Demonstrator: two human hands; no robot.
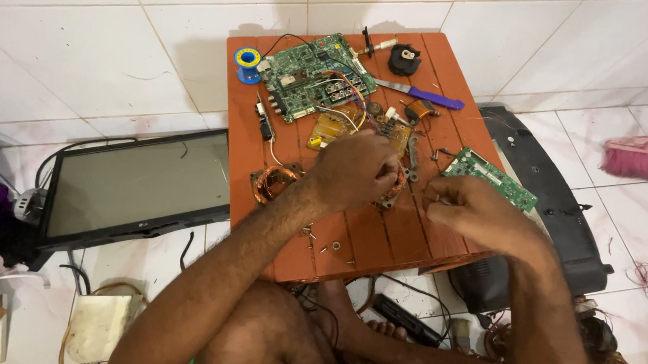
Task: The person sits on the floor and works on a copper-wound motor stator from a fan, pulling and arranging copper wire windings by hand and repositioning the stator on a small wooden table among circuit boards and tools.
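Clamped on a copper coil part (pixel 390 196), our left hand (pixel 354 169) sits at 9 o'clock of our right hand (pixel 476 210), whose fingers pinch something too small to tell.

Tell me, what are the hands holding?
The left hand grips a copper wire coil by its rim. The right hand pinches something too small to tell.

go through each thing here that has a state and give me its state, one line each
left hand: closed on a copper coil part, fingers curled
right hand: fingers pinched together, what it grips too small to tell
large circuit board: bare, flat, wires attached
flat screen monitor: dark, lying on the floor
knife: lying flat, blade bare
solder spool: partly wound
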